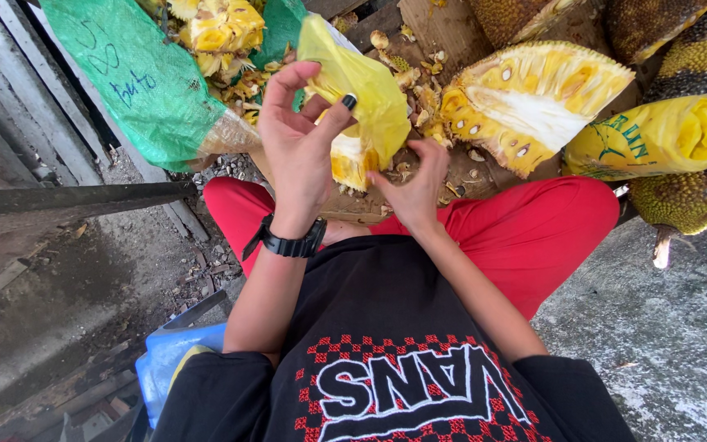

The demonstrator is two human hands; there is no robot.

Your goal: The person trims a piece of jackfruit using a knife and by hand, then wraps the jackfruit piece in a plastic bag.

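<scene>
Left hand [300,143] pinches the yellow plastic bag [362,82] at upper centre; right hand [415,184], fingers curled, seemingly grips the jackfruit chunk [349,164] beneath.

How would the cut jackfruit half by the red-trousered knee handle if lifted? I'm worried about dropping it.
The jackfruit half is probably heavy, given its thick rind and dense core. Its wet-looking cut face may be slippery or sticky. Resting on a curved rind, it could rock when pushed.
</scene>
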